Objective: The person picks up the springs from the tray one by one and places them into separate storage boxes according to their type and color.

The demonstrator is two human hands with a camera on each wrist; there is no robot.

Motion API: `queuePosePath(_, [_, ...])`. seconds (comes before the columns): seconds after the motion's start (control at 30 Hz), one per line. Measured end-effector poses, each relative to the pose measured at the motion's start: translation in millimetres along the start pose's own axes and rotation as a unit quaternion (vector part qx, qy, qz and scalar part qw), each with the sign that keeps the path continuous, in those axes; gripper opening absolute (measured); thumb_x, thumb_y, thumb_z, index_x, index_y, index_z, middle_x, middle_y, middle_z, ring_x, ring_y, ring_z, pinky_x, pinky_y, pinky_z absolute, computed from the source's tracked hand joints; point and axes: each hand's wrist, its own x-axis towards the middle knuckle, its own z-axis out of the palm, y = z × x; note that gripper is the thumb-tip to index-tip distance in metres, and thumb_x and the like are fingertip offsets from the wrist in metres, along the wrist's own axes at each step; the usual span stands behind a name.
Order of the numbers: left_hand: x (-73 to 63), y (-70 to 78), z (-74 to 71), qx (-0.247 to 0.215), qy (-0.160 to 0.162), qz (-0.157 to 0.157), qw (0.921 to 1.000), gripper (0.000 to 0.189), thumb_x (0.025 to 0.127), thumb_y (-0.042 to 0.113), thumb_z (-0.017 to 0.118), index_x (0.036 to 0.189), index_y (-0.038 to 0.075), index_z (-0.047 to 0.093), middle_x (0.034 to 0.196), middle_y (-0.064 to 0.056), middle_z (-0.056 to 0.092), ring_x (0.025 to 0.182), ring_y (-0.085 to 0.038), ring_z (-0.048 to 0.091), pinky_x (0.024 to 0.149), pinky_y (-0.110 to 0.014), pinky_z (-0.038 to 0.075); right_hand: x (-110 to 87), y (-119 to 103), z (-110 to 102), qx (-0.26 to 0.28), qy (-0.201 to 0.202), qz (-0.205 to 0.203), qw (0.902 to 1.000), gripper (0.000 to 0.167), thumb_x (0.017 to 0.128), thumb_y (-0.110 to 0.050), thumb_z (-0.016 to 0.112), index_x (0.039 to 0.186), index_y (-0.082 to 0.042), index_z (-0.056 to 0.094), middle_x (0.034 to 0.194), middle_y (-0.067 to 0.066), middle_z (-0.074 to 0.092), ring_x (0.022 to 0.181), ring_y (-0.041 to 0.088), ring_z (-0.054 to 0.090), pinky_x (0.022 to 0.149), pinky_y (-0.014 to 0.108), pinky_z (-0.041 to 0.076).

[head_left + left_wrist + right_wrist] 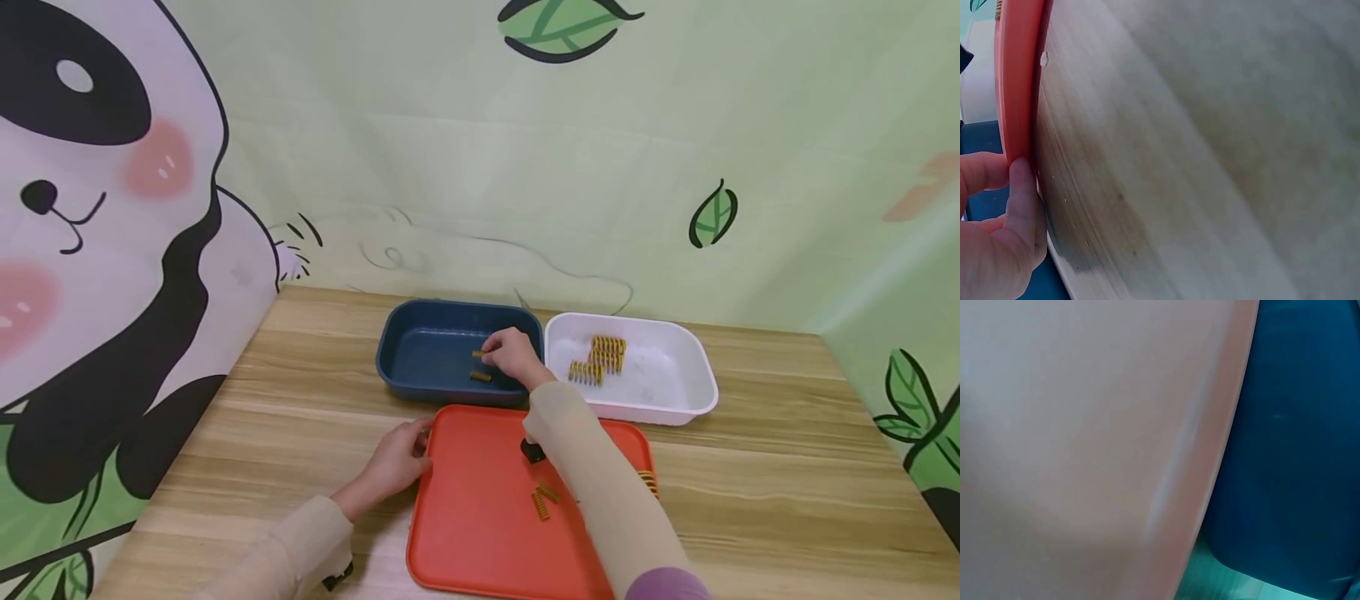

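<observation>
Two slim gold coil springs (481, 377) lie in the blue bin (423, 354) near the table's (765, 500) far edge; right hand (513, 353) at one, pinch unconfirmed. White bin (667, 379): several springs. Left hand (393, 457) pinches red tray's (472, 508) left rim.

- place: tabletop work area; from where i stand, exact room type undetermined.
- surface: wood-grain table (780, 475).
- backdrop: green covering (450, 158) with cartoon panda (127, 275) and leaves (558, 29).
- equipment: red tray (480, 483), blue bin (427, 350), white bin (663, 371), springs (608, 344).
</observation>
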Motion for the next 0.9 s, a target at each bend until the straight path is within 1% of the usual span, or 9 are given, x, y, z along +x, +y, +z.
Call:
queuePosePath(0.1, [0.2,-1.2,0.5,0.002,0.000,0.004,1.0000,0.052,0.063,-0.007,0.059,0.115,-0.005,0.053,0.074,-0.005,0.052,0.070,-0.015,0.046,0.062,-0.026,0.039,0.4,0.4,1.1,-0.004,-0.002,0.000,1.0000,0.013,0.078,-0.008,0.063,0.089,-0.005,0.067,0.095,0.009,0.064,0.087,0.022,0.055,0.074,0.031,0.048])
queuePosePath(0.23, [0.5,-2.0,0.8,0.002,-0.003,0.001,1.0000,0.053,0.063,-0.007,0.059,0.115,-0.005,0.052,0.074,-0.004,0.052,0.070,-0.014,0.045,0.061,-0.026,0.039,0.7,0.8,1.9,-0.008,-0.008,-0.002,0.9999,0.012,0.078,-0.008,0.063,0.088,-0.005,0.067,0.094,0.008,0.063,0.085,0.021,0.055,0.073,0.031,0.048])
queuePosePath(0.33, [0.9,-1.8,0.8,0.001,-0.005,-0.005,1.0000,0.053,0.064,-0.006,0.058,0.116,-0.004,0.052,0.075,-0.004,0.052,0.070,-0.014,0.045,0.062,-0.026,0.039,1.0,1.0,2.7,-0.016,-0.010,-0.009,0.9998,0.011,0.078,-0.007,0.063,0.088,-0.005,0.067,0.094,0.008,0.064,0.086,0.021,0.055,0.074,0.031,0.048])
queuePosePath(0.63, [0.5,-1.0,0.7,-0.003,-0.003,-0.006,1.0000,0.053,0.063,-0.007,0.058,0.115,-0.004,0.053,0.074,-0.003,0.052,0.069,-0.014,0.045,0.060,-0.025,0.038,-2.1,-1.1,2.7,-0.049,-0.014,-0.027,0.9984,0.011,0.078,-0.008,0.063,0.088,-0.005,0.067,0.092,0.009,0.064,0.087,0.022,0.055,0.074,0.031,0.048])
queuePosePath(0.73, [0.8,-1.5,1.2,-0.005,-0.004,-0.006,1.0000,0.052,0.063,-0.007,0.059,0.115,-0.004,0.053,0.073,-0.003,0.052,0.069,-0.014,0.045,0.060,-0.025,0.038,-1.4,-0.5,3.5,-0.056,-0.015,-0.027,0.9979,0.010,0.077,-0.008,0.063,0.087,-0.005,0.067,0.092,0.008,0.064,0.088,0.022,0.055,0.073,0.031,0.047])
queuePosePath(0.9, [1.3,-1.6,1.4,-0.005,-0.004,-0.006,1.0000,0.052,0.063,-0.006,0.059,0.115,-0.004,0.053,0.074,-0.003,0.051,0.070,-0.014,0.045,0.061,-0.025,0.039,-0.6,-0.7,4.6,-0.060,-0.020,-0.016,0.9979,0.010,0.077,-0.007,0.063,0.086,-0.005,0.067,0.092,0.008,0.064,0.089,0.022,0.055,0.073,0.031,0.047])
